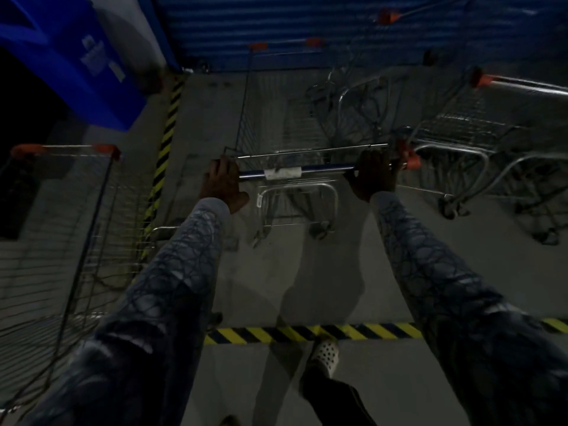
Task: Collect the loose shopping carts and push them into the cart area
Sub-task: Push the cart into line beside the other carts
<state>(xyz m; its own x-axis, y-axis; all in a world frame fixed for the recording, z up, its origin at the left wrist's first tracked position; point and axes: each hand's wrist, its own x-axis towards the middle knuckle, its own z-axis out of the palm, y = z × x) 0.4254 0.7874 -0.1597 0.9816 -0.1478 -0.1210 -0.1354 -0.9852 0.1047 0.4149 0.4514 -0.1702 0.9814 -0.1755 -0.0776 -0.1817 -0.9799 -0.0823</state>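
A wire shopping cart [276,118] with orange corner caps stands straight ahead of me on the concrete. Its blue handle bar [325,168] carries a white label in the middle. My left hand [222,187] grips the bar's left end. My right hand [373,175] grips the right end beside an orange end cap. Both arms are stretched out in patterned grey sleeves. The cart's front end points at a blue shutter wall [276,26].
Another wire cart [76,216] stands close on my left. More carts [479,127] crowd the right, one tipped or tangled behind. Yellow-black hazard tape [307,333] crosses the floor by my foot, and another strip [167,139] runs up the left. A blue bin [76,56] hangs upper left.
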